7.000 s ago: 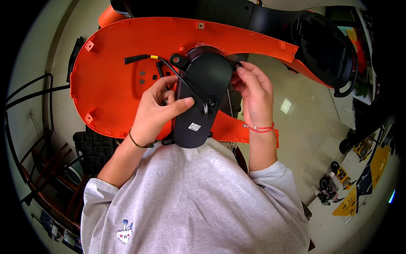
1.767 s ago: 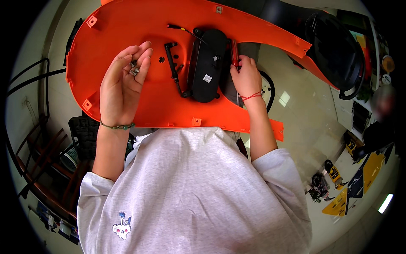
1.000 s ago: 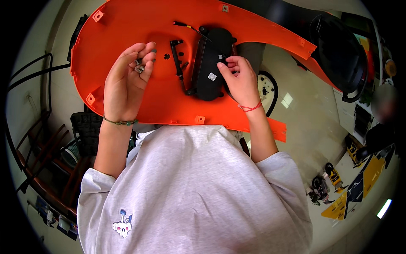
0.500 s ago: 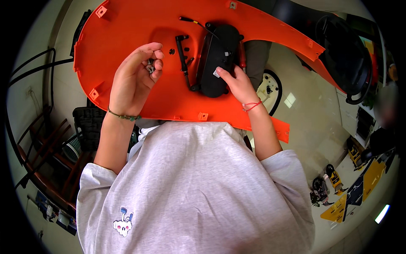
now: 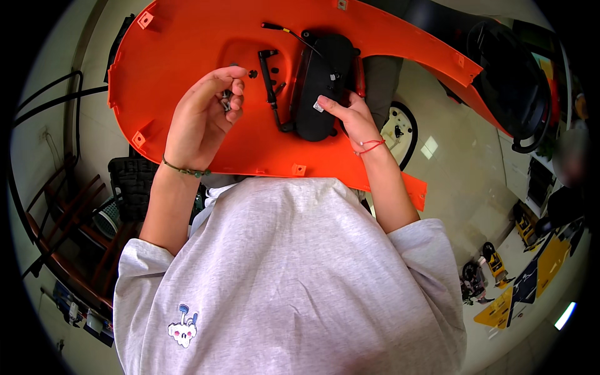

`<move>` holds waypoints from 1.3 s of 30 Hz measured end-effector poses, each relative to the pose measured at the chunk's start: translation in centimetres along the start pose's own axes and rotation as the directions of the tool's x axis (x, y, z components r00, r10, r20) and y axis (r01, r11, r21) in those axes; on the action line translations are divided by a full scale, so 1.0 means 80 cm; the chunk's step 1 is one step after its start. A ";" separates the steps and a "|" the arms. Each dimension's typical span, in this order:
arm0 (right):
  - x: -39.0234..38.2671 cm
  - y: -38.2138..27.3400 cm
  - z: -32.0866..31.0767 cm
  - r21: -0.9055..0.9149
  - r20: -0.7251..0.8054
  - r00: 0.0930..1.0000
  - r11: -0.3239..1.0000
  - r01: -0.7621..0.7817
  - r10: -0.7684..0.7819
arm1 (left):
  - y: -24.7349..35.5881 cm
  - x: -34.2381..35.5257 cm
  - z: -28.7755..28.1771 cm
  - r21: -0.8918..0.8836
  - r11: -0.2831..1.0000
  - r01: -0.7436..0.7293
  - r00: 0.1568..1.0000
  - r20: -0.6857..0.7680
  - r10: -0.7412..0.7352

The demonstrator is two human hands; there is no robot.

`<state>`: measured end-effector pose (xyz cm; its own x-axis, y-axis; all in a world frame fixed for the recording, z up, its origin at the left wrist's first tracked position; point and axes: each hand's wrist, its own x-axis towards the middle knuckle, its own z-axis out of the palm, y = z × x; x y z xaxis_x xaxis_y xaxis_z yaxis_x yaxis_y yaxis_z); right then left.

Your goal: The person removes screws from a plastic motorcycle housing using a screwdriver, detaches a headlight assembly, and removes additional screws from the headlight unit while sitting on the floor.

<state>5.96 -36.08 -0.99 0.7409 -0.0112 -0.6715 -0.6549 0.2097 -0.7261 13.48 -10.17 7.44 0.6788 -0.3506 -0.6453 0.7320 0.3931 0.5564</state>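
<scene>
A curved orange plastic panel lies across my front, with a black oblong housing on it. My right hand grips the housing's right side near its lower end, thumb flat on top by a small white label; the other fingers are mostly hidden. From the housing a thin black cable runs up and left. Along its right edge shows a red part. My left hand is half curled over the panel, holding several small metal screws against the fingers. A black jointed rod lies between the hands.
Small dark holes pierce the panel beside the rod, and mounting tabs line its rim. A black glossy shell is at the far right. A black tool case and wooden chairs stand at the left.
My left hand has shifted slightly right, still with the screws. The right hand and the housing stay nearly where they were.
</scene>
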 end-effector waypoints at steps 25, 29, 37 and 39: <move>0.012 0.014 -0.007 0.104 -0.011 0.998 0.992 0.067 -0.067 | -0.007 0.002 -0.009 -0.015 1.000 0.017 0.999 0.029 -0.017; 0.011 0.010 -0.009 0.172 0.049 0.998 0.985 0.032 -0.041 | -0.008 0.000 -0.008 -0.016 1.000 0.016 0.999 0.037 -0.016; 0.046 -0.013 0.005 0.350 -0.189 0.975 0.920 0.175 -0.114 | -0.005 0.002 -0.013 -0.027 1.000 0.015 0.999 0.030 -0.014; 0.062 -0.017 0.006 0.317 -0.222 0.970 0.934 0.166 -0.097 | -0.005 0.000 -0.012 -0.028 1.000 0.010 1.000 0.024 -0.010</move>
<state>10.59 -35.95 -3.28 0.7494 -0.2480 -0.6140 -0.4417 0.5036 -0.7425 13.17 -9.48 6.70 0.6728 -0.3750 -0.6378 0.7372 0.4127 0.5350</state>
